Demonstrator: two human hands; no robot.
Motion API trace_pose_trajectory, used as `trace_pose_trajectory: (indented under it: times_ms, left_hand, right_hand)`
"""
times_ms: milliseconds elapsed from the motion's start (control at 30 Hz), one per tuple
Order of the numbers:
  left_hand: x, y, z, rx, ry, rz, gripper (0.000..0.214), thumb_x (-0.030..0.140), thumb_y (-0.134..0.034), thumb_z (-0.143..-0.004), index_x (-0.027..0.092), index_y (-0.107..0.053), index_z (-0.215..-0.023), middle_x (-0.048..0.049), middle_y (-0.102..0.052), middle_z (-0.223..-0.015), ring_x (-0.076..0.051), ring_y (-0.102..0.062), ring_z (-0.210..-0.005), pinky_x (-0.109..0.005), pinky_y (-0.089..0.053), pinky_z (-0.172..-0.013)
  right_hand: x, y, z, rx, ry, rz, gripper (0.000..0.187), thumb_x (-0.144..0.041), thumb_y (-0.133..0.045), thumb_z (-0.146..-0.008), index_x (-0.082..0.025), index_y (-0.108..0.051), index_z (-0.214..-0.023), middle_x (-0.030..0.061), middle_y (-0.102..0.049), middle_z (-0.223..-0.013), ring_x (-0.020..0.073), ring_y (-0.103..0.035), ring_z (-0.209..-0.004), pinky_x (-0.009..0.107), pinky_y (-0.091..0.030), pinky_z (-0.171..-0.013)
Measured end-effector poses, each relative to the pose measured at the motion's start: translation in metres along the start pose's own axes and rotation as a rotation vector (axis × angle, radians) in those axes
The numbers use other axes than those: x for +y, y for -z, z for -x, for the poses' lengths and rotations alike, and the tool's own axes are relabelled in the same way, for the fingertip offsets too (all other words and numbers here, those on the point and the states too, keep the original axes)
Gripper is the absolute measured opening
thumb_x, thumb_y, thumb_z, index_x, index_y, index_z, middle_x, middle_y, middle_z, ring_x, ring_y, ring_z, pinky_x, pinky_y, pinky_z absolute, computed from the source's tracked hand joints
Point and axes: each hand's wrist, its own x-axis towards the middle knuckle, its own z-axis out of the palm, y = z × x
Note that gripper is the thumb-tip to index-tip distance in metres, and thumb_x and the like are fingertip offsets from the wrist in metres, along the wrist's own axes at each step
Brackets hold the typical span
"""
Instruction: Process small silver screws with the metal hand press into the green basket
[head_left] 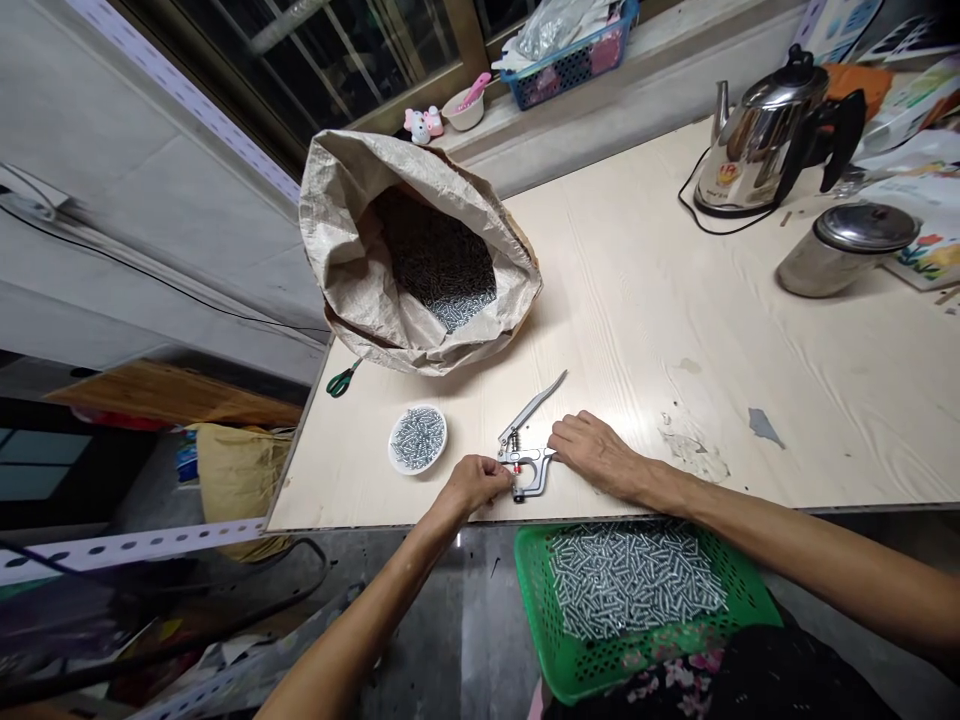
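basket already loaded with done pieces, bowl still half full; left hand pinching a piece at the pliers, right hand pressing the handle

Sack: an open woven sack sat on the table, part-filled with small metal pieces.
Scissors: green-handled scissors lay at the sack's foot, by the table's left edge.
Kettle: a steel kettle with a black handle stood at the far right, its cord trailing beside it.
Tin: a lidded steel container stood near the kettle.
Windowsill: a blue basket, a small bowl and pink figurines rested there.
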Motion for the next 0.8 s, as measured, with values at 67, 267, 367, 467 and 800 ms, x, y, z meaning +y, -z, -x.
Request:
trace_pose_trajectory:
  times_ms: [67, 267, 367, 467, 800]
  left_hand:
    - [0.000, -0.001, 0.001, 0.004, 0.008, 0.003, 0.022, 0.034, -0.065, -0.057, 0.015, -0.055, -0.051, 0.0061, -0.041, -0.044, -0.007, -0.036, -0.044, -0.022, -0.030, -0.045]
    - [-0.002, -0.009, 0.003, 0.073, 0.025, 0.163, 0.029, 0.042, -0.066, -0.058, 0.013, -0.061, -0.062, 0.0062, -0.043, -0.046, -0.007, -0.035, -0.044, -0.022, -0.032, -0.045]
    - [-0.003, -0.010, 0.004, 0.090, 0.030, 0.147, 0.032, 0.044, -0.067, -0.058, 0.013, -0.061, -0.063, 0.0065, -0.042, -0.045, -0.007, -0.034, -0.044, -0.022, -0.031, -0.045]
    - [-0.002, -0.010, 0.004, 0.048, 0.040, 0.125, 0.030, 0.043, -0.068, -0.056, 0.014, -0.059, -0.061, 0.0072, -0.040, -0.046, -0.006, -0.033, -0.044, -0.021, -0.030, -0.044]
    - [0.000, -0.007, 0.002, -0.024, 0.039, 0.050, 0.029, 0.041, -0.069, -0.055, 0.016, -0.054, -0.052, 0.0050, -0.044, -0.047, -0.007, -0.038, -0.045, -0.023, -0.035, -0.045]
  right_hand:
    - [0.000, 0.000, 0.000, -0.003, 0.002, -0.008, 0.016, -0.015, -0.042, -0.095, -0.019, -0.052, -0.082, 0.0018, -0.056, -0.082, 0.0174, -0.042, -0.077, 0.032, -0.026, -0.070]
    - [0.003, 0.004, 0.000, -0.007, -0.019, -0.006, 0.020, -0.011, -0.038, -0.095, -0.018, -0.051, -0.081, 0.0028, -0.056, -0.081, 0.0170, -0.041, -0.075, 0.031, -0.026, -0.069]
    - [0.003, 0.005, 0.000, -0.017, -0.009, 0.005, 0.020, -0.010, -0.038, -0.094, -0.018, -0.052, -0.081, 0.0031, -0.056, -0.082, 0.0171, -0.041, -0.075, 0.031, -0.026, -0.070]
    - [0.003, 0.003, 0.000, -0.007, -0.013, -0.001, 0.018, -0.011, -0.040, -0.094, -0.018, -0.051, -0.081, 0.0029, -0.056, -0.082, 0.0175, -0.041, -0.077, 0.032, -0.026, -0.070]
    - [0.006, -0.002, 0.000, -0.021, -0.011, -0.065, 0.015, -0.016, -0.041, -0.095, -0.019, -0.049, -0.083, 0.0017, -0.055, -0.084, 0.0175, -0.041, -0.080, 0.031, -0.027, -0.069]
